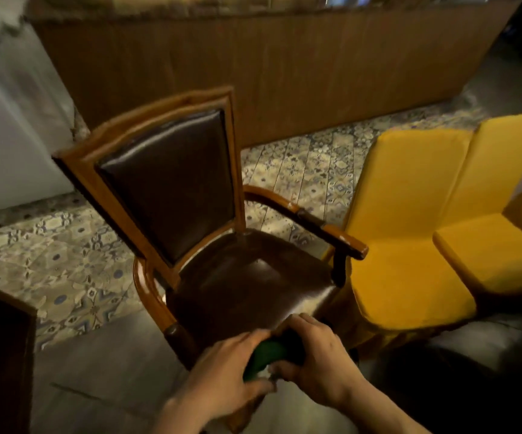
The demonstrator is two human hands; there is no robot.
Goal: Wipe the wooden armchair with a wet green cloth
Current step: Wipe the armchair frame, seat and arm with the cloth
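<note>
Head cam: I see both hands bunched around the green cloth just in front of the armchair seat. Left hand and right hand both have fingers curled tight on it. 2 yellow chairs sit beside the armchair.

Both bare forearms reach in from the near edge and meet low in the middle. The left hand lies palm down, its fingers curled toward the right around a bunched green cloth. The right hand closes over the cloth's other end, knuckles up, fingers folded under. The two hands sit just beside each other, thumbs nearly touching, wrists angled inward.
</note>
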